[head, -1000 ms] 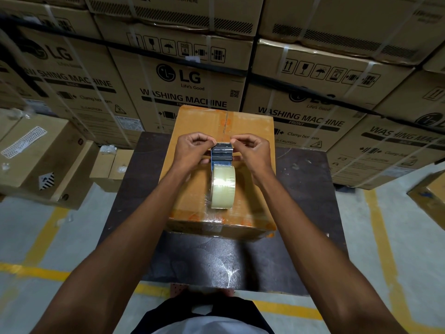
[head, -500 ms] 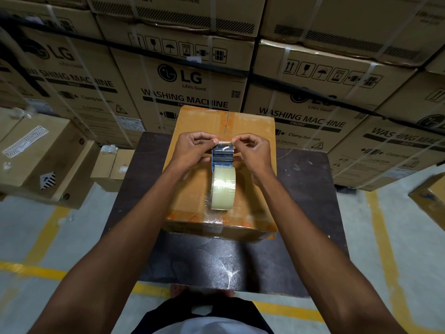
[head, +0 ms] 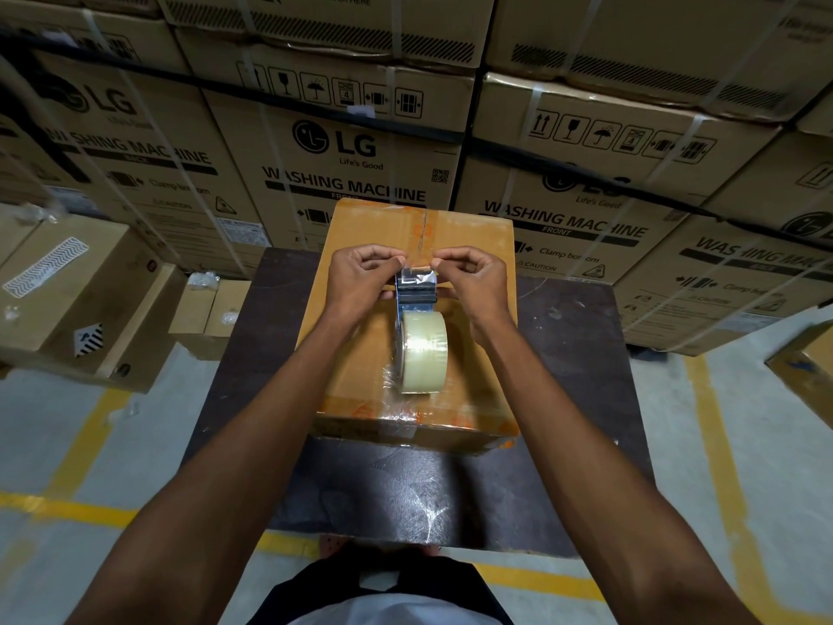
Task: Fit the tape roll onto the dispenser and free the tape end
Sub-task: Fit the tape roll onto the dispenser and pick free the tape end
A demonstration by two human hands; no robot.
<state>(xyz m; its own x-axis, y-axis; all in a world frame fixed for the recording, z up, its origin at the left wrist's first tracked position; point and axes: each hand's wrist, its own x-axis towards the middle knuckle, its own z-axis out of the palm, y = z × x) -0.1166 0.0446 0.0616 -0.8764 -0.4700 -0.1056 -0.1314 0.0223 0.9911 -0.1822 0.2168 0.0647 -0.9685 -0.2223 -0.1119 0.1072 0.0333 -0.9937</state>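
A roll of clear tape (head: 423,351) sits mounted on a dark blue metal dispenser (head: 417,294), which stands on a taped orange-brown carton (head: 360,367). A shiny strip of tape end (head: 417,277) stretches across the dispenser's far head. My left hand (head: 360,281) pinches the strip's left edge with thumb and forefinger. On the other side, my right hand (head: 473,281) pinches its right edge the same way. Both hands hover over the carton's far half.
The carton rests on a dark table (head: 405,493). Stacked washing machine cartons (head: 342,151) form a wall right behind it. Smaller boxes (head: 212,309) stand on the floor at left, and another box corner (head: 807,367) at right. Yellow lines (head: 81,444) mark the concrete floor.
Both hands have shifted slightly away from me along the dispenser head, and the tape end is drawn a little further out between them. The roll stays in place.
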